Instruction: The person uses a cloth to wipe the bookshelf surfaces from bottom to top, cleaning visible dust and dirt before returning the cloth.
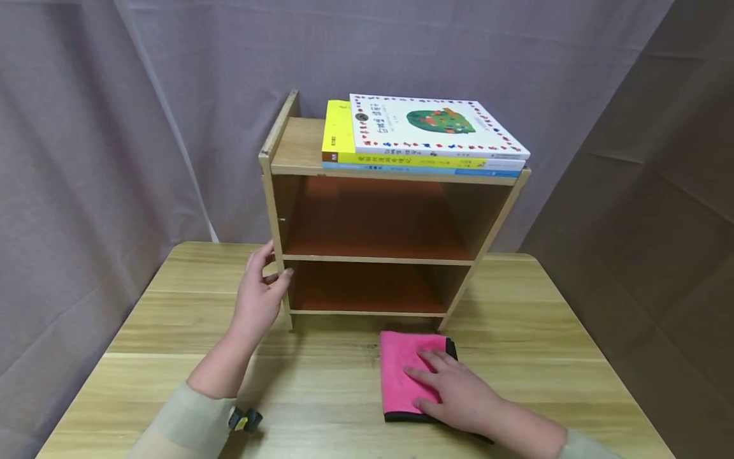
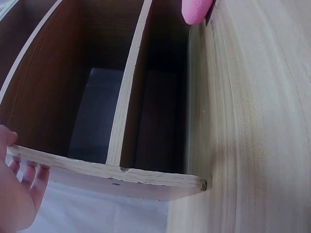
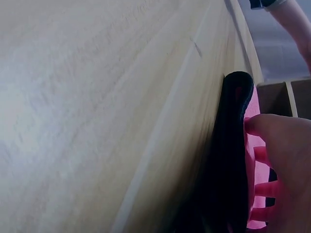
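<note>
A small wooden shelf [image 1: 378, 260] with open compartments stands on the table. My left hand [image 1: 262, 296] grips the front edge of its left side panel, thumb on the inner side and fingers round the outside; the left wrist view shows the same hand [image 2: 19, 189] at the panel's edge. In front of the shelf lies a folded pink cloth [image 1: 398, 370] with black edging. My right hand [image 1: 459, 389] rests on it with fingers spread and straight. From the right wrist, the cloth's dark folded edge [image 3: 238, 92] shows beside the thumb.
Several books [image 1: 424, 127] lie stacked on the shelf's top board, a white-covered one uppermost. Wooden table [image 1: 321, 382] surface extends around the shelf. Grey curtains [image 1: 241, 57] hang behind and on both sides. A dark strapped device [image 1: 245, 419] sits at my left wrist.
</note>
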